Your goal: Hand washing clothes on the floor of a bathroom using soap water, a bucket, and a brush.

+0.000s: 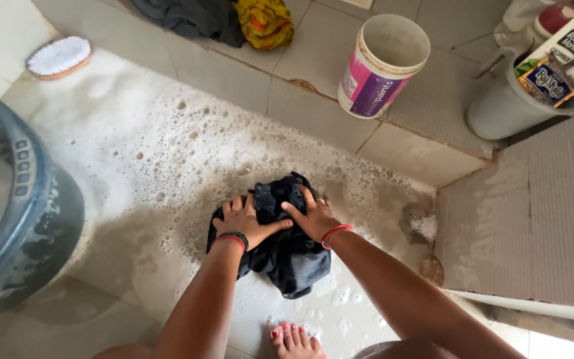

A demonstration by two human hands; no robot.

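Observation:
A wet dark garment [288,256] lies bunched on the soapy tiled floor [147,153] in the middle of the head view. My left hand [246,221] presses on its left side, fingers curled into the cloth, a dark and red band on the wrist. My right hand [311,216] grips the upper right part of the same garment, a ring on one finger and a red band on the wrist. Both arms reach down from the bottom edge. My bare foot [295,340] with painted nails stands just below the garment.
A large dark tub [31,219] with foamy water stands at the left. A scrub brush [59,57] lies upper left. On the raised tiled ledge sit a white and purple bucket [383,63], a grey bucket [509,106] holding packets, and piled clothes [197,16].

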